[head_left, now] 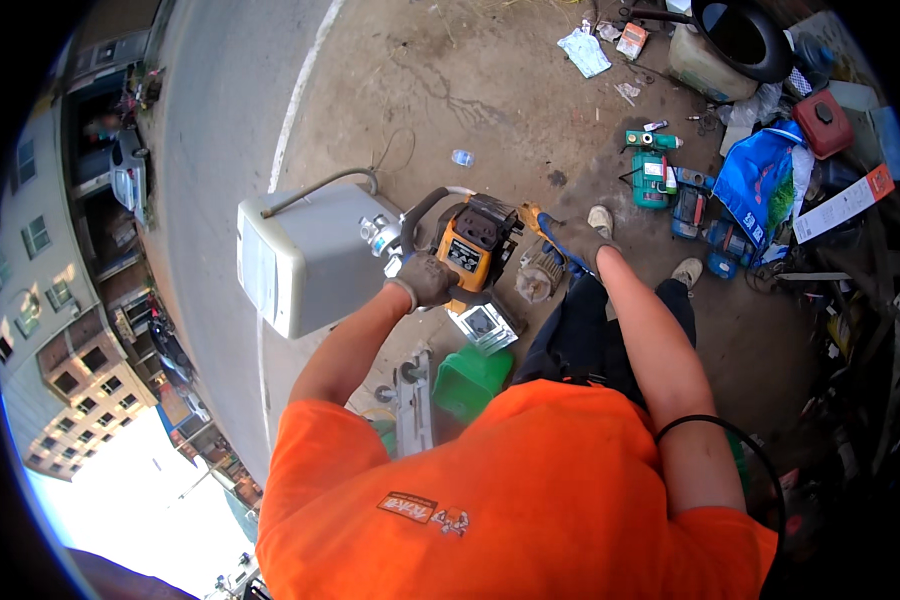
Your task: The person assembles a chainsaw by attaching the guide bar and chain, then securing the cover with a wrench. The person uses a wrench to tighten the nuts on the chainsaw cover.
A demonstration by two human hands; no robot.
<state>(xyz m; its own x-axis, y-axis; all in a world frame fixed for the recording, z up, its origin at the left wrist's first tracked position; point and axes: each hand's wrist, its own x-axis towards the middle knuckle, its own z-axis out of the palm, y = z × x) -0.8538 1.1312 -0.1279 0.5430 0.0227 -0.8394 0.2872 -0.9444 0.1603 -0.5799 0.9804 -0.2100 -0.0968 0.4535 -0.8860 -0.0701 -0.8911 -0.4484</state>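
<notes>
A yellow and black engine-driven machine [465,258] with a curved black handle and silvery metal ends is upright in front of me. My left hand [427,281], in a grey-brown work glove, is closed on the machine's left side by the black handle. On its other side my gloved right hand [577,243] is held low near my leg, with its fingers bent around a yellow-orange piece [534,217] that I cannot identify. Just below that hand lies a ribbed metal motor [540,274]. A large off-white appliance casing [320,255] with a grey hose stands left of the machine.
Near my feet are a green pump-like device [650,178] and blue motors [728,245]. A blue plastic bag [760,180], a red canister [823,123] and other scrap crowd the right. A green bin [470,383] sits close by my body. A road [220,90] runs along the left.
</notes>
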